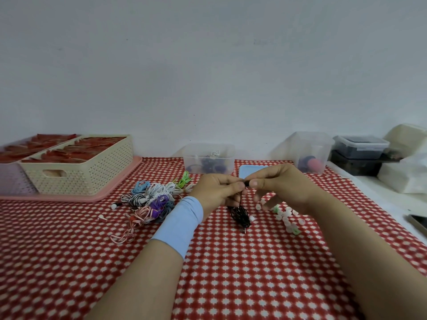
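Soft, even, rather dim light fills the scene, with only faint shadows on the tablecloth [231, 262]. Wide-angle distortion bends the edges; the basket [76, 167] at the left looks slightly blurred.

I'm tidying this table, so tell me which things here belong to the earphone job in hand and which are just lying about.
In hand: left hand and right hand pinching the black earphone; white ear tips beside it; probably the coloured earphone pile.
Lying about: cream basket, clear tub, blue lid, phone at the table edge.
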Available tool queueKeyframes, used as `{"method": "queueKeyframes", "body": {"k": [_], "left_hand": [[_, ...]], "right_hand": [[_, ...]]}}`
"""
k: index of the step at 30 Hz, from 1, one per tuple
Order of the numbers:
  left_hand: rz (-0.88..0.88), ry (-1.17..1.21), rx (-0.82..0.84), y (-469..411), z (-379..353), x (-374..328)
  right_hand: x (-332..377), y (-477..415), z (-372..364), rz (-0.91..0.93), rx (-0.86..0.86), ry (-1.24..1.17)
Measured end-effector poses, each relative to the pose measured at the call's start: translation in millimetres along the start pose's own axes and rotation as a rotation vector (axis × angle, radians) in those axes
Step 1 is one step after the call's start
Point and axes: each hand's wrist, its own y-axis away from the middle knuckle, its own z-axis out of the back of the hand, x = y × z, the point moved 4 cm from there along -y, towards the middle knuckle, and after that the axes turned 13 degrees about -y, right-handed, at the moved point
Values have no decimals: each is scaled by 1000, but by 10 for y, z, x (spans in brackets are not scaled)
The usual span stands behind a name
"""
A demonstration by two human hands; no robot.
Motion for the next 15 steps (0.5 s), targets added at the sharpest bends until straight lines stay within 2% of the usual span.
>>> {"method": "queueKeyframes", "body": {"k": [9, 15], "left_hand": [[-8, -68, 19, 16, -4, -13], [-36, -152, -36, 1, -35, -30]], "right_hand": [[-39, -6, 6, -66, -4, 37], [-73, -19, 45, -139, -42, 36]]}}
